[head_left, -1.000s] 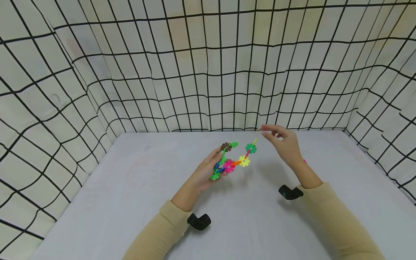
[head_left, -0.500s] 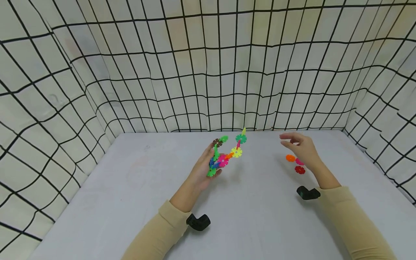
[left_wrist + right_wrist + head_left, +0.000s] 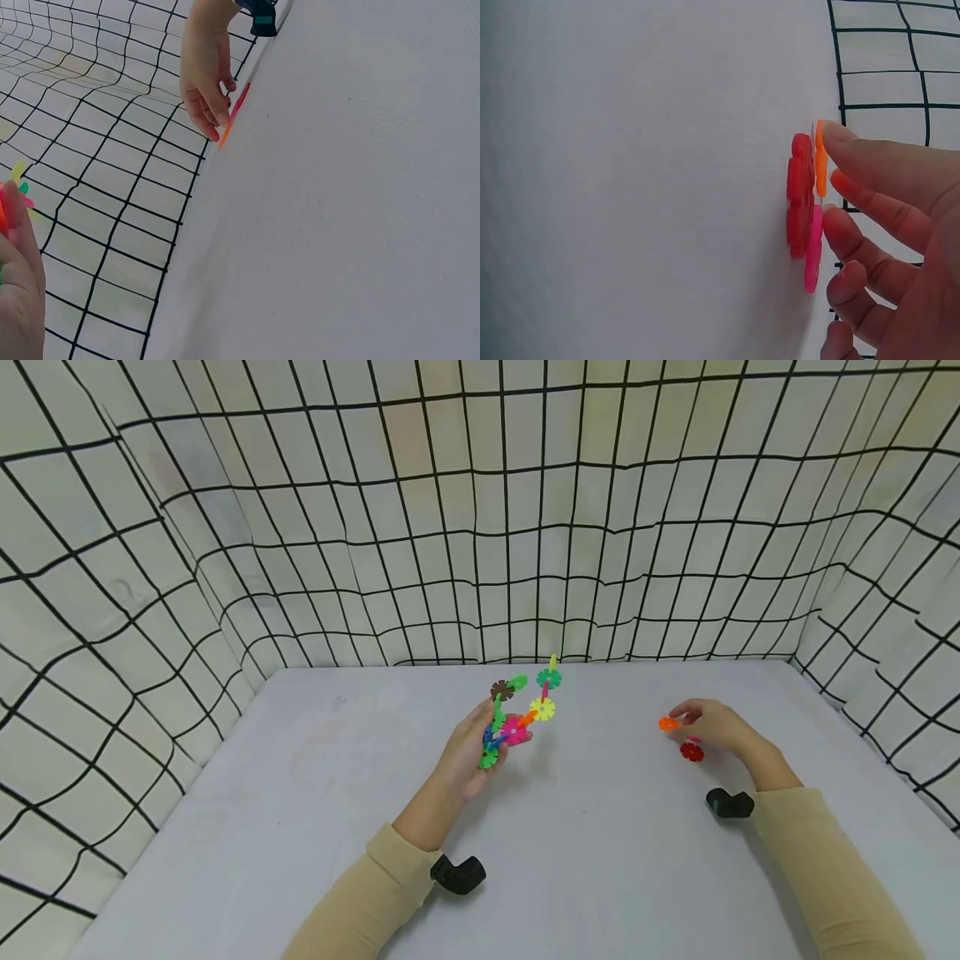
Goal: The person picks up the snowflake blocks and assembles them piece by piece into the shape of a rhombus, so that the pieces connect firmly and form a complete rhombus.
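Observation:
My left hand (image 3: pixel 468 747) grips a chain of interlocking plastic discs (image 3: pixel 514 730) with notched edges, in green, blue, pink, orange, yellow and brown. The chain's free ends stick up above the fingers, the teal disc (image 3: pixel 549 678) at the right one. Over on the right, the thumb and index finger of my right hand (image 3: pixel 712 727) pinch an orange disc (image 3: pixel 667 724) at the tabletop. Beside it a red disc (image 3: pixel 692 752) and a pink disc (image 3: pixel 812 259) lie under the curled fingers. Only part of the left hand shows in the left wrist view.
The discs lie on a white-covered table (image 3: pixel 585 860). A black grid net (image 3: pixel 510 527) over white sheeting rises behind the table and along both sides. Black wrist mounts (image 3: pixel 459 875) stick out from both sleeves.
My right hand has moved right and down from beside the chain to the loose discs, its thumb and index finger now at the orange one. The left hand has drawn the chain slightly left.

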Demonstrator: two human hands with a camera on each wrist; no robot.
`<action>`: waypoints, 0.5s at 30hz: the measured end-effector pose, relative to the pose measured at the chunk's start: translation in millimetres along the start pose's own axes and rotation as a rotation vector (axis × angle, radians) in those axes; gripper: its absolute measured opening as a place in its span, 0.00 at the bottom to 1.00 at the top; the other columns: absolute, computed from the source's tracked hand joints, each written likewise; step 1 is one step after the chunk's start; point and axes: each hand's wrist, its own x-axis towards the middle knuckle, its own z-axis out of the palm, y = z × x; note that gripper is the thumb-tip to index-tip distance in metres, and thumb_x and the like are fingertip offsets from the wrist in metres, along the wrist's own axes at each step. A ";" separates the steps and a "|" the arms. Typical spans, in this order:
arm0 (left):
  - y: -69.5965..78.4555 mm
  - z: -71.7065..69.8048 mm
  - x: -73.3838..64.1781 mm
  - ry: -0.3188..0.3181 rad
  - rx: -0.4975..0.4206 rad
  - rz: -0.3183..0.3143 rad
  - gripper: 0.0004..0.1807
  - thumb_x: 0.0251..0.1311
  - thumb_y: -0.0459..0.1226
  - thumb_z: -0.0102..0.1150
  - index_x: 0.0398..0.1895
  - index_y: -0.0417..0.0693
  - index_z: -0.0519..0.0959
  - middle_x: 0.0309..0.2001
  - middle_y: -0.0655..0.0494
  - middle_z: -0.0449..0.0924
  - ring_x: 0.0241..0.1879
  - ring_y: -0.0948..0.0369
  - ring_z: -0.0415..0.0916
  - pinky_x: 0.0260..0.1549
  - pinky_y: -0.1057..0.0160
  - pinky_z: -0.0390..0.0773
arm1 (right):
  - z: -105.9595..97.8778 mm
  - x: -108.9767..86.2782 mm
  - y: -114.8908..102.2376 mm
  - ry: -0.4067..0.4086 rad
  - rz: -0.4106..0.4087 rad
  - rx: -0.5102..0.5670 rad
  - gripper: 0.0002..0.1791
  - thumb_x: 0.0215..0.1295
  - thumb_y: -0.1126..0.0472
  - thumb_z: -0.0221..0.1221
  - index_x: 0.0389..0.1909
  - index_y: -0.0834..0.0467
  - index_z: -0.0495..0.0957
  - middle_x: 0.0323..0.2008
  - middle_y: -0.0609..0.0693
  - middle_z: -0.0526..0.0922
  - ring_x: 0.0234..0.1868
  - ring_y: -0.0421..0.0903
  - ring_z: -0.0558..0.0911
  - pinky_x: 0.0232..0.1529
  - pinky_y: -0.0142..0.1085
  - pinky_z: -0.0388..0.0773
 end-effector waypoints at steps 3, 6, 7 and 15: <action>-0.3 0.3 0.5 0.019 -0.004 0.005 0.31 0.82 0.47 0.42 0.82 0.48 0.53 0.54 0.52 0.81 0.35 0.68 0.83 0.25 0.79 0.75 | -0.3 1.9 2.3 -0.011 0.007 -0.015 0.22 0.67 0.58 0.65 0.56 0.68 0.76 0.49 0.65 0.75 0.49 0.61 0.73 0.47 0.50 0.75; -0.7 -0.2 1.1 0.006 0.002 0.027 0.28 0.82 0.47 0.42 0.79 0.50 0.58 0.51 0.54 0.81 0.35 0.67 0.85 0.24 0.80 0.74 | 0.0 4.0 2.4 -0.018 0.009 -0.024 0.19 0.66 0.59 0.65 0.52 0.67 0.77 0.45 0.62 0.76 0.46 0.58 0.74 0.43 0.45 0.74; -0.8 -0.6 1.1 -0.002 0.004 0.036 0.26 0.82 0.47 0.42 0.77 0.51 0.59 0.50 0.55 0.81 0.35 0.66 0.85 0.23 0.80 0.73 | 0.3 4.9 2.2 -0.020 0.011 -0.027 0.18 0.66 0.59 0.64 0.51 0.67 0.77 0.44 0.61 0.76 0.45 0.57 0.74 0.42 0.44 0.74; -0.5 -2.9 1.3 -0.034 0.042 0.082 0.13 0.81 0.50 0.43 0.53 0.53 0.66 0.54 0.56 0.82 0.38 0.61 0.87 0.20 0.79 0.70 | 2.5 11.5 2.1 -0.019 0.010 -0.054 0.20 0.69 0.57 0.64 0.53 0.68 0.75 0.48 0.65 0.75 0.46 0.60 0.74 0.42 0.45 0.76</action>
